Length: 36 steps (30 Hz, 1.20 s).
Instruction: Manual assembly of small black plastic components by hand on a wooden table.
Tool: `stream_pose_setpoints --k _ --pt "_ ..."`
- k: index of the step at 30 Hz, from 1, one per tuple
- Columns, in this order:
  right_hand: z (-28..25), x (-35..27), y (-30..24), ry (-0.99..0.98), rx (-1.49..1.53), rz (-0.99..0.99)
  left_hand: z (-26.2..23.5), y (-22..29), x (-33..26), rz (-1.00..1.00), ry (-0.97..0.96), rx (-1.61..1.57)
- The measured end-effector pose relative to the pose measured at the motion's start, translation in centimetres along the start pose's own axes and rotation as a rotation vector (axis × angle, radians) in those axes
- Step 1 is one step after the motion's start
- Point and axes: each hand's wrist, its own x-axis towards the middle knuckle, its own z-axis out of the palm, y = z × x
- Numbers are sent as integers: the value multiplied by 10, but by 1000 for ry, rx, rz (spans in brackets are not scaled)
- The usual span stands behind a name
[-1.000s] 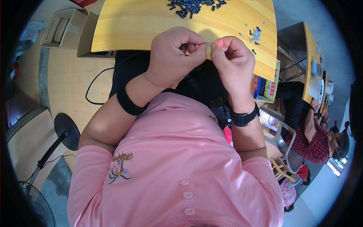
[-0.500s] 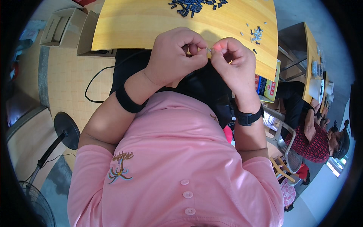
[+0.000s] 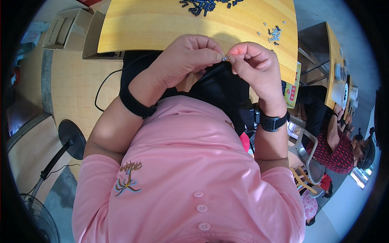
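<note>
My left hand (image 3: pixel 182 60) and my right hand (image 3: pixel 255 65) meet fingertip to fingertip just in front of my chest, below the near edge of the yellow wooden table (image 3: pixel 162 24). Between the fingertips they pinch one tiny silvery part (image 3: pixel 225 58), too small to tell what it is. Both hands have their fingers curled closed around it. Each wrist wears a black band. A heap of small dark parts (image 3: pixel 204 5) lies at the table's far edge, and a smaller scatter of dark and silvery bits (image 3: pixel 274 34) lies to the right.
Open cardboard boxes (image 3: pixel 67 30) sit on the floor at the left. A black cable (image 3: pixel 103 87) trails under the table. A floor fan's round base (image 3: pixel 72 138) stands at the lower left. Another person in a red patterned top (image 3: pixel 338 152) sits at the right, by a second table (image 3: pixel 334 60).
Both hands have stayed together at the fingertips, shifting slightly while working the small part. My right wrist has turned a little.
</note>
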Motion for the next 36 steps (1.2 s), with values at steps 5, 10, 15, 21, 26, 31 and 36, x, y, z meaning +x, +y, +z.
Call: stream_pose_setpoints --k 5,10,15,21,26,31,36 --pt "0 0 -1 -46 73 3 -2 2 -1 -39 -70 -96" --pt "0 0 -2 -48 31 -22 -1 2 -1 -45 -80 -118" --pt "0 0 0 -16 2 -37 3 3 -2 69 51 176" --pt "1 -2 -1 28 -33 -34 0 2 -3 178 49 337" --pt "-2 -3 -1 -5 11 31 -3 3 -3 324 -14 454" --pt "-1 -4 -2 -18 49 38 -5 6 -4 159 -63 402" --pt "3 -2 2 10 21 -29 -5 4 -4 29 -18 235"
